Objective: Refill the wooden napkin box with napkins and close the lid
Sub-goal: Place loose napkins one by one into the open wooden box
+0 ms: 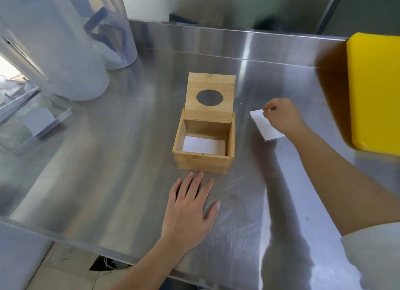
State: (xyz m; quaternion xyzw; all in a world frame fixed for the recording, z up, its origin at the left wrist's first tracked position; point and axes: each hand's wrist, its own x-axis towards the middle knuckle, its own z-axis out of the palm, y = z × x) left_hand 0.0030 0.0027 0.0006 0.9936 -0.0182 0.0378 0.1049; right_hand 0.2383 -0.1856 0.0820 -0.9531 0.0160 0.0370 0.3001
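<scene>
Steel table (249, 84) under bright glare, and nearest us the left hand (190, 212) lies flat on it, fingers (198, 181) spread wide and holding nothing, just short of the wooden napkin box (203, 160). The box sits mid-table with its lid (210, 97) propped upright, a white napkin (203, 146) at the bottom. Off to the right, the right hand (281, 114) pinches the top edge of a loose napkin (263, 125) lying on the table, with a yellow board (374, 90) beyond.

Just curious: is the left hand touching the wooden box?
Apart. The head view shows bare steel between the left hand fingertips and the wooden box.
</scene>
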